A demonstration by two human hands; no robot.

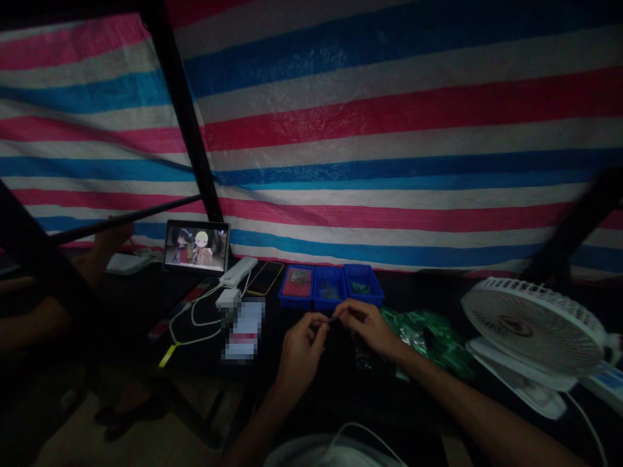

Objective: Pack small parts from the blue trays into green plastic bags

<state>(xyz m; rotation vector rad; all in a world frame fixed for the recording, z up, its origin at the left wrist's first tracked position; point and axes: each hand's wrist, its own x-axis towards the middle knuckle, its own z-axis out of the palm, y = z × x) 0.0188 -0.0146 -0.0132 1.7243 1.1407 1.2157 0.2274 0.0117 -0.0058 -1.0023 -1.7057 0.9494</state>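
My left hand (300, 344) and my right hand (368, 327) meet over a dark table, just in front of three blue bins (331, 286). Both hands pinch the ends of one small dark part (333, 319) held between their fingertips. The part is too small and dim to name. Green plastic bags (428, 337) lie on the table right of my right hand.
A small screen (196, 246) showing a cartoon stands at the back left, beside a white power strip (237, 271), cables and a phone (265, 277). A white fan (533, 324) lies at the right. Another person's arm (104, 250) rests at far left. A striped tarp hangs behind.
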